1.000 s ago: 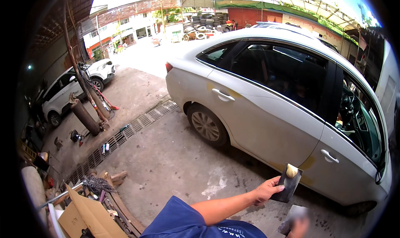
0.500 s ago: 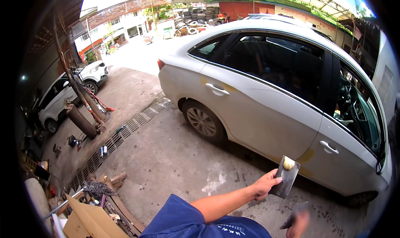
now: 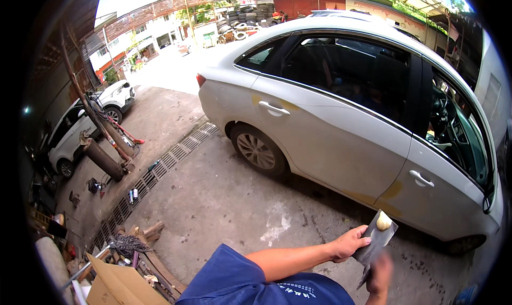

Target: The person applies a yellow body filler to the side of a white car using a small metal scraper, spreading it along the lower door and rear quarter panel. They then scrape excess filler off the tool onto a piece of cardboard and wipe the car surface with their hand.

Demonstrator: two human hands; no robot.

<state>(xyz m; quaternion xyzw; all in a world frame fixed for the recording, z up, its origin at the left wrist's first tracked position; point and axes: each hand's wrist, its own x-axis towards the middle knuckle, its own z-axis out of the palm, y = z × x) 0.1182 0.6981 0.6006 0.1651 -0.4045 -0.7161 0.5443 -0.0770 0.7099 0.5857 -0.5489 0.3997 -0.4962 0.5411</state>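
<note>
While the left hand [image 3: 351,244] keeps a narrow grip on one edge of a flat metal plate [image 3: 372,245], a cream lump of putty [image 3: 383,220] sits up at the far end, one mound, seemingly not yet spread! The blurred right hand [image 3: 381,273] is at the near end, apparently gripping a dark spreader [image 3: 365,277]. Yellowish patches [image 3: 392,191] already mark the white sedan [image 3: 330,155]'s doors. Lower left, a cardboard box [image 3: 114,283], flap raised, contents hidden.
</note>
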